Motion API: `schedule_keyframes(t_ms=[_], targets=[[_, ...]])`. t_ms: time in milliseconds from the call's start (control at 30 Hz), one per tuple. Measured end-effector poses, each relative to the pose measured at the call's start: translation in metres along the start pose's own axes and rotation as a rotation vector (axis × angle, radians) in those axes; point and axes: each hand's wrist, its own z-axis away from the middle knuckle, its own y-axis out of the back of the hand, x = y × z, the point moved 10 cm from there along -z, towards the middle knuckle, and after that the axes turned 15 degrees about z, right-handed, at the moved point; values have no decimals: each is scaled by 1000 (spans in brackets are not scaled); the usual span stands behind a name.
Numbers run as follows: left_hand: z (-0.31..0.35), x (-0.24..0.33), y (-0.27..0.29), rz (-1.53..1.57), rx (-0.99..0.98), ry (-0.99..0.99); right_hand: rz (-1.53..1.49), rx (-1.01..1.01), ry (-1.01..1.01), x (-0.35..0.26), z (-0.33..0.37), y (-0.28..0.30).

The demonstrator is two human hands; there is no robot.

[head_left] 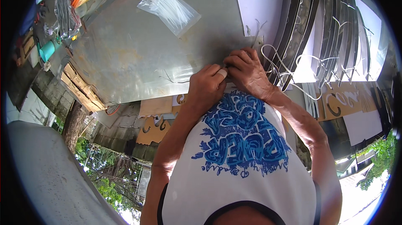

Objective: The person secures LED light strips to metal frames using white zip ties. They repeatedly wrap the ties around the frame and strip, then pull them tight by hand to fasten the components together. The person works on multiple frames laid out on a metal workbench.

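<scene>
My left hand (208,83) and my right hand (250,73) meet at the near edge of the metal tabletop (121,49). Both have their fingers curled and closed together, pinching something small and dark that the fingers mostly cover. A pale band wraps one finger of the left hand. Just beyond the right hand, a metal corner with a hole (260,40) and thin wire ends show. To its right, a white cord (278,63) loops across the ends of several long dark strips (293,19), which have ties along them.
A clear plastic bag of white cable ties (169,9) lies on the tabletop. A loose thin wire (171,79) rests left of my hands. Cardboard pieces (155,129) sit below the table edge, and a teal cup (47,50) stands at the far left.
</scene>
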Motion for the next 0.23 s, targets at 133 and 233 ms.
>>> schedule_keyframes(t_ms=[133, 233], targets=[[0, -1, -4, 2, -46, 15, -48, 17, -41, 3, 5, -4], [4, -12, -7, 38, -60, 75, -52, 25, -63, 3, 11, -4]])
